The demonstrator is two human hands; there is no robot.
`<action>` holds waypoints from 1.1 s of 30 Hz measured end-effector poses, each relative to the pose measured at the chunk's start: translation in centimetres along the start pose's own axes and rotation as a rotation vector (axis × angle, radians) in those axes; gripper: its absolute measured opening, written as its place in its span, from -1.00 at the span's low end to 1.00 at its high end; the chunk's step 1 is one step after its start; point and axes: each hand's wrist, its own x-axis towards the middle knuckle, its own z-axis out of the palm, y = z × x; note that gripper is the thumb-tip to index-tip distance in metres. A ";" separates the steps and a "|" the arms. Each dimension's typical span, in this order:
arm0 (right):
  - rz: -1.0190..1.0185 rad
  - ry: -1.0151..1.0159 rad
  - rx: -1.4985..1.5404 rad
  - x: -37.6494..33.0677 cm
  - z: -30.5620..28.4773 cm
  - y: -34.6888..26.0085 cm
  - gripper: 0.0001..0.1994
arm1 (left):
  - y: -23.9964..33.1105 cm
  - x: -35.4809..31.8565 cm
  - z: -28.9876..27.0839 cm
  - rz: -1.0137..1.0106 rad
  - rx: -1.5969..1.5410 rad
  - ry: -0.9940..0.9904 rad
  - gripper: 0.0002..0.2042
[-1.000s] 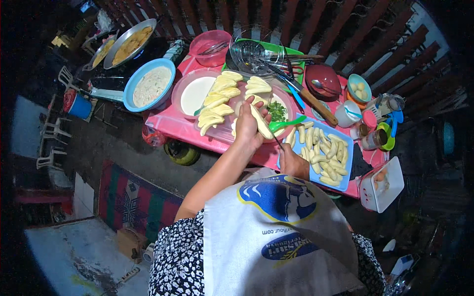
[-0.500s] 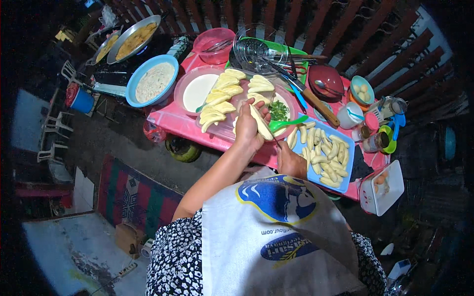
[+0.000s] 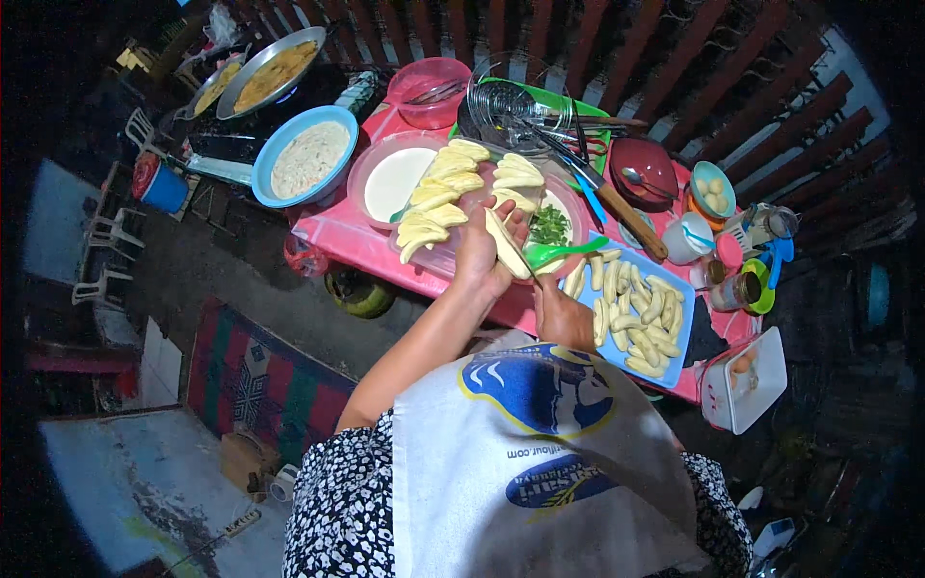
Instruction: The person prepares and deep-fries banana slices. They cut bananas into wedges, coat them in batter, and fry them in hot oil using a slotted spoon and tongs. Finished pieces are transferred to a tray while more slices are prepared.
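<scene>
My left hand (image 3: pixel 477 256) is closed round a peeled banana (image 3: pixel 506 247), held lengthwise in the palm. Close by, my right hand (image 3: pixel 566 320) grips a knife (image 3: pixel 533 275) whose thin blade reaches the banana's near end; its handle is hidden in the fist. Beyond my left hand, bananas sliced into fans (image 3: pixel 448 183) lie in rows on a see-through tray. To the right, a blue tray (image 3: pixel 687 320) holds several whole peeled bananas (image 3: pixel 641 313). A green spoon (image 3: pixel 570 249) rests just past my right hand, beside chopped green leaves (image 3: pixel 549 225) in a pink basin.
Left of the fans stands a pink basin of white batter (image 3: pixel 393 183), then a blue basin of pale mix (image 3: pixel 310 162). Two frying pans (image 3: pixel 275 75) sit farther left. A wooden-handled tool (image 3: pixel 631 214), maroon bowl (image 3: pixel 643 173), jars (image 3: pixel 740 291) and egg box (image 3: pixel 750 378) stand right.
The whole view has shifted slightly, moving the table a little right and down. Both hands keep their grips on the banana and knife, with little other movement visible.
</scene>
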 end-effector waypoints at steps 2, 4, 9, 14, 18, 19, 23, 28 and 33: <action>-0.002 -0.003 -0.004 0.2 0.1 -0.1 -0.70 | 0.0 0.0 -0.1 -0.018 0.027 0.006 -0.74; -0.009 -0.012 -0.007 0.3 0.3 -0.3 -0.70 | 0.0 0.0 -0.3 -0.037 0.014 0.016 -0.73; -0.001 -0.017 -0.015 1.0 0.3 -0.5 -0.70 | 0.0 0.2 -0.5 -0.136 -0.078 -0.024 -0.77; 0.045 -0.056 -0.061 1.5 1.1 -0.2 -0.59 | 0.0 0.0 -0.5 -0.168 -0.011 0.035 -0.74; 0.076 -0.034 -0.078 1.7 1.6 -0.5 -0.65 | -0.2 0.1 -0.7 -0.197 -0.037 0.075 -0.74; 0.071 -0.029 -0.079 1.9 1.6 -0.4 -0.65 | -0.1 0.1 -0.6 -0.195 -0.051 0.083 -0.73; 0.069 -0.026 -0.062 1.9 2.0 -0.2 -0.68 | 0.0 0.1 -0.5 -0.211 -0.070 0.101 -0.72; 0.068 -0.009 -0.032 2.3 2.8 0.3 -0.72 | 0.0 0.0 -0.5 -0.221 -0.046 0.103 -0.71; 0.049 -0.011 -0.048 2.8 2.9 0.6 -0.77 | -0.2 0.8 -1.2 -0.175 0.010 0.076 -0.71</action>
